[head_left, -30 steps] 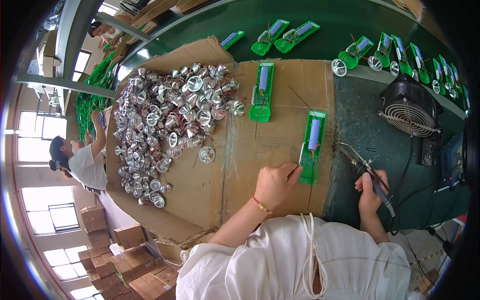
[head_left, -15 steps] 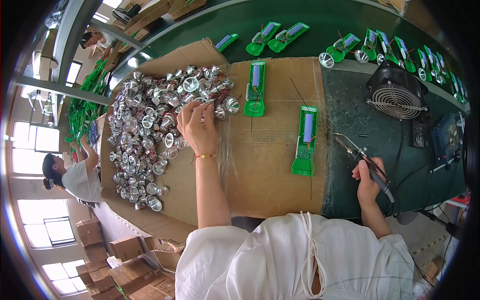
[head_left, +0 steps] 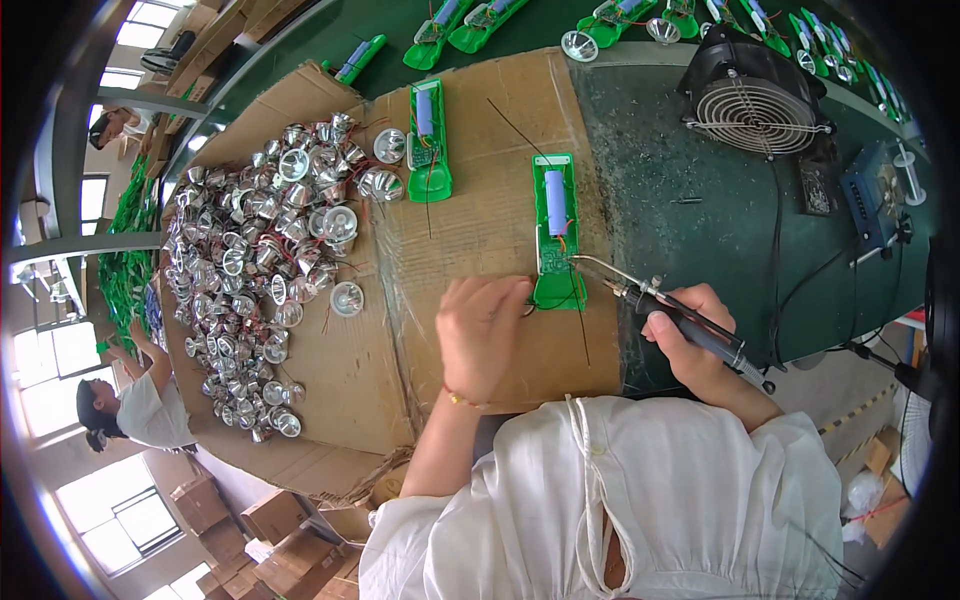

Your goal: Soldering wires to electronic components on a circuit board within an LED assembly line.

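My right hand [head_left: 697,335] is closed round a soldering iron [head_left: 690,322] with a thin metal feed tube along it. Its tip reaches the circuit board [head_left: 553,262] in a green plastic housing [head_left: 560,292], which also holds a purple cylindrical battery [head_left: 556,203]. Fingers pinched, my left hand [head_left: 480,335] is beside the housing's lower end. A shiny rim of a small lamp reflector [head_left: 528,310] shows at its fingertips, mostly hidden; a thin dark wire runs from there over the housing. A second green housing [head_left: 429,180] with a battery lies farther left on the cardboard [head_left: 480,220].
A cardboard box [head_left: 340,425] on the left holds many silver lamp reflectors [head_left: 232,262]. More green housings [head_left: 437,35] line the far shelf. A black fan [head_left: 755,105] and a blue box-shaped unit [head_left: 872,205] stand at the right. Another person [head_left: 140,400] works beyond the box.
My left hand has come out of the reflector pile to the near housing, with a reflector in its fingers. The soldering iron has moved left onto the board. The whole view has shifted.
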Motion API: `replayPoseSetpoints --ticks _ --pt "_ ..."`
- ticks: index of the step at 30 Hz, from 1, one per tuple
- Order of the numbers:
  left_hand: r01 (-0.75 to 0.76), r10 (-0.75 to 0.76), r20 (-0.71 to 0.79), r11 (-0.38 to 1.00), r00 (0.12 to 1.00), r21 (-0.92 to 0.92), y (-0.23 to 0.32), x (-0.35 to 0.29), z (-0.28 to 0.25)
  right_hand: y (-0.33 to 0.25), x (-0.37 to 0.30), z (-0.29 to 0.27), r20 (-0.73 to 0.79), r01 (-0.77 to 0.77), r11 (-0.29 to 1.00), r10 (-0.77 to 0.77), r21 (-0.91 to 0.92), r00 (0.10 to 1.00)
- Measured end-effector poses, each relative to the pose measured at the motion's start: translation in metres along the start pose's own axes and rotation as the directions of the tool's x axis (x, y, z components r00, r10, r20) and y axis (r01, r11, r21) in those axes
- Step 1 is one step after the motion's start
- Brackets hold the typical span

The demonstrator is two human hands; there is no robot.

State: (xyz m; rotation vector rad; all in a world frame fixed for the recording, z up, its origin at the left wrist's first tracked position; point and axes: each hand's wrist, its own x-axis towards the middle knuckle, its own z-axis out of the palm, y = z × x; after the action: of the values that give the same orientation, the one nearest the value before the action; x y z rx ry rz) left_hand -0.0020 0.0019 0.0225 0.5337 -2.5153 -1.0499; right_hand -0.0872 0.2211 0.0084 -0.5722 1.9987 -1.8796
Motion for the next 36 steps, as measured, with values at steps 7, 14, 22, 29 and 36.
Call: replayPoseSetpoints --ticks 7,14,22,29,36 --pt "-0.063 0.047 0.094 0.984 0.994 0.166 0.005 0.002 0.021 -0.006 0.000 -0.001 0.052 0.016 0.995 -0.011 -0.099 0.999" --pt "-0.083 0.053 0.113 0.957 0.992 0.277 0.012 0.009 0.025 0.000 0.002 0.003 0.050 0.021 0.997 -0.017 -0.073 0.999" --pt "-0.092 0.077 0.058 0.946 0.995 0.312 0.011 0.006 0.032 0.000 -0.001 0.003 0.052 -0.008 0.998 0.012 -0.062 0.999" --pt "-0.062 0.051 0.045 0.957 0.998 0.284 0.010 0.009 0.033 -0.006 -0.003 -0.003 0.010 -0.082 0.996 0.083 -0.041 0.997" --pt "-0.057 0.047 0.041 0.957 0.998 0.285 0.010 0.008 0.033 -0.007 -0.002 -0.003 0.047 -0.058 0.996 0.061 -0.063 0.997"
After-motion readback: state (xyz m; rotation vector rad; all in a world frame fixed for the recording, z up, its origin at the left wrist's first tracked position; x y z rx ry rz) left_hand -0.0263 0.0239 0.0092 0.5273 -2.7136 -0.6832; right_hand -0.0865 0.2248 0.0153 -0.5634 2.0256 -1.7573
